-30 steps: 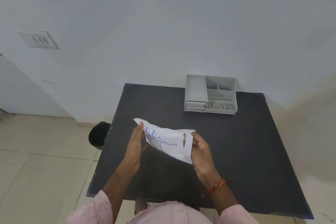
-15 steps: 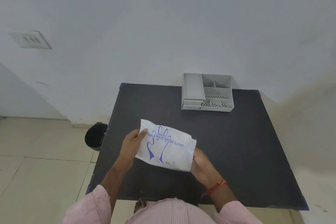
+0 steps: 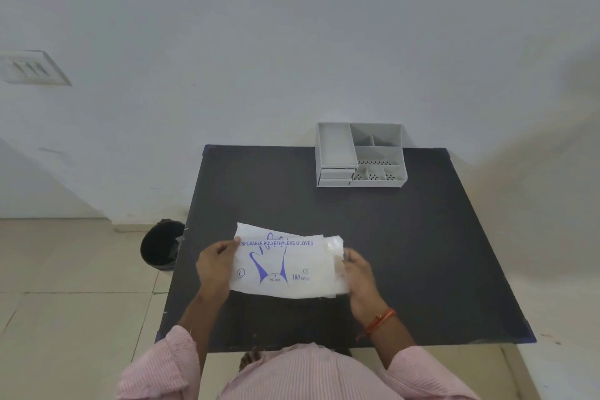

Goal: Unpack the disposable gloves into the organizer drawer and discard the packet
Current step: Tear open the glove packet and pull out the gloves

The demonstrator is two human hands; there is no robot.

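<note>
Your left hand [image 3: 216, 265] is pinched shut on the left edge of the glove packet [image 3: 279, 265], thumb on top. Your right hand [image 3: 357, 273] is closed on the right end, where thin translucent film [image 3: 336, 245] shows at the opening; whether that is the gloves or only the torn packet mouth cannot be told. The packet is held flat just above the near part of the dark table [image 3: 422, 253], print side up. Judgement: keep the left pinch firm and draw the stack out sideways in one bundle, so the loose sheets do not scatter. Further back, the grey organizer [image 3: 360, 156] stands at the far edge, its drawers [image 3: 336, 177] apparently closed; one needs opening first. The path to it is clear. The black bin [image 3: 160, 245] sits on the floor, left of the table.
</note>
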